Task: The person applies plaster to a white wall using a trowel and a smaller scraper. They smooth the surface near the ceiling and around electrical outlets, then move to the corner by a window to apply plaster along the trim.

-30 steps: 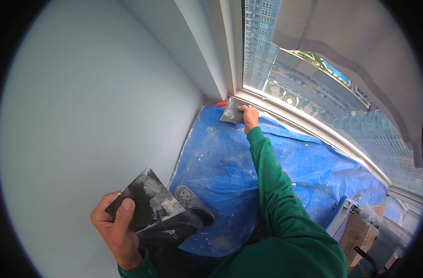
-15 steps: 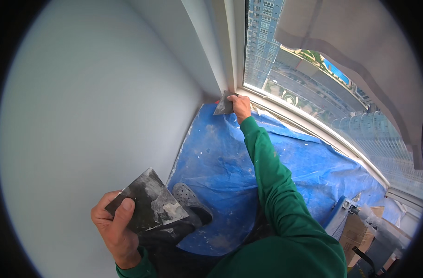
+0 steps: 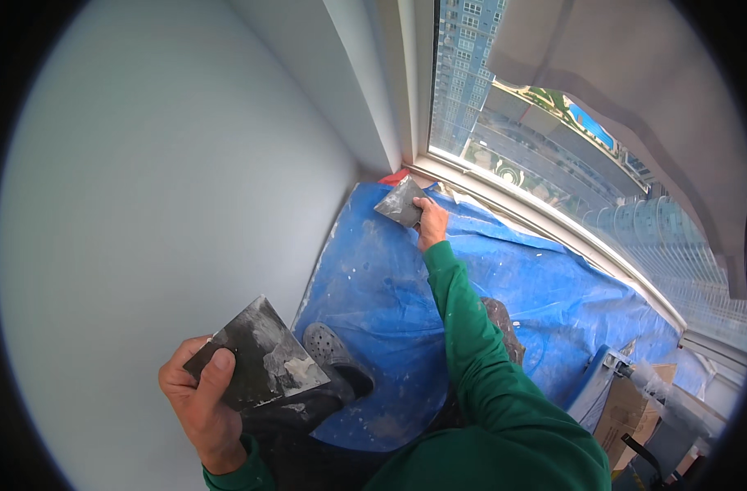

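Observation:
My left hand (image 3: 206, 401) is closed round the edge of a dark, square putty spreader (image 3: 255, 364), its thumb pressed on top. Pale filler is smeared over the spreader's far and right parts. Farther off, by the corner under the window, my right hand (image 3: 430, 222) grips a second putty spreader (image 3: 401, 202), grey and streaked with filler. This blade is held over the blue sheet (image 3: 373, 270), apart from the window frame (image 3: 496, 184). Just past it a bit of red material (image 3: 393, 177) shows in the corner.
A plain pale wall (image 3: 161, 204) fills the left side. Grey clogs (image 3: 328, 348) are on my feet, over the sheet. At the lower right stand a cardboard box (image 3: 631, 409) and a blue-edged tool or stand (image 3: 590, 385). A grey curtain (image 3: 627, 74) hangs before the window.
My right hand has drawn the spreader back from the window corner toward me, uncovering the red material. My right foot now shows beside the sleeve. The left hand has hardly moved.

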### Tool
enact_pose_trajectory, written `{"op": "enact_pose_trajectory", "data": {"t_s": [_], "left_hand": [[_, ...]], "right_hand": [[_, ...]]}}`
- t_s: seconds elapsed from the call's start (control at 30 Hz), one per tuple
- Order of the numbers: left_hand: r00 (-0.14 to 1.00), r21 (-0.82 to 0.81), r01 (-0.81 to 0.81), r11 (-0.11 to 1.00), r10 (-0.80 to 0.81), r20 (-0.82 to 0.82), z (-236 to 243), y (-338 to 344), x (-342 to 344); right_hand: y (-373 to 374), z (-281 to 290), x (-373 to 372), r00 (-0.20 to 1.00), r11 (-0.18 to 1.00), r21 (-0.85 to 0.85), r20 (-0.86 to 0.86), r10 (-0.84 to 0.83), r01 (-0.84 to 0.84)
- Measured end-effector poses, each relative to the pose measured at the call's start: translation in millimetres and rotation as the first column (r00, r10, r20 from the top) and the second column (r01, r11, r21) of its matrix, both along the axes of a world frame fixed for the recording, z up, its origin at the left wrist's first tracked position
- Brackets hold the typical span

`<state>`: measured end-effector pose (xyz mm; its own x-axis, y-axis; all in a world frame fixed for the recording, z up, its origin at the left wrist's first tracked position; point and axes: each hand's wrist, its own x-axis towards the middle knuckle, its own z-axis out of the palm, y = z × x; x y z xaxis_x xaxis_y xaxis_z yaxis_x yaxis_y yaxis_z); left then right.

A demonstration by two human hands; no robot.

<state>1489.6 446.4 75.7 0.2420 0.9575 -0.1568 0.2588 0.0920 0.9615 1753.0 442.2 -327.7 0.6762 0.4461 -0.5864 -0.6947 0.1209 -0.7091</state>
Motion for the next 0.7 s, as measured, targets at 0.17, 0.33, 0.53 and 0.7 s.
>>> {"op": "enact_pose_trajectory", "data": {"t_s": [0.17, 0.33, 0.53, 0.7], "left_hand": [[1.0, 0.014, 0.005, 1.0, -0.005, 0.002, -1, 3, -3], [1.0, 0.011, 0.0, 1.0, -0.001, 0.011, 1, 2, -4], [1.0, 0.009, -0.015, 1.0, 0.015, 0.023, -2, 3, -4], [0.999, 0.008, -0.029, 1.0, 0.029, 0.034, -5, 4, -4]], "right_hand": [[44, 27, -34, 0.993, 0.992, 0.093, -0.09, -0.081, 0.09], [77, 48, -54, 0.947, 0.945, 0.126, -0.16, -0.279, 0.3], [114, 85, -54, 0.868, 0.855, 0.186, -0.227, -0.442, 0.484], [125, 94, -70, 0.915, 0.896, 0.188, -0.07, -0.397, 0.403]]}}
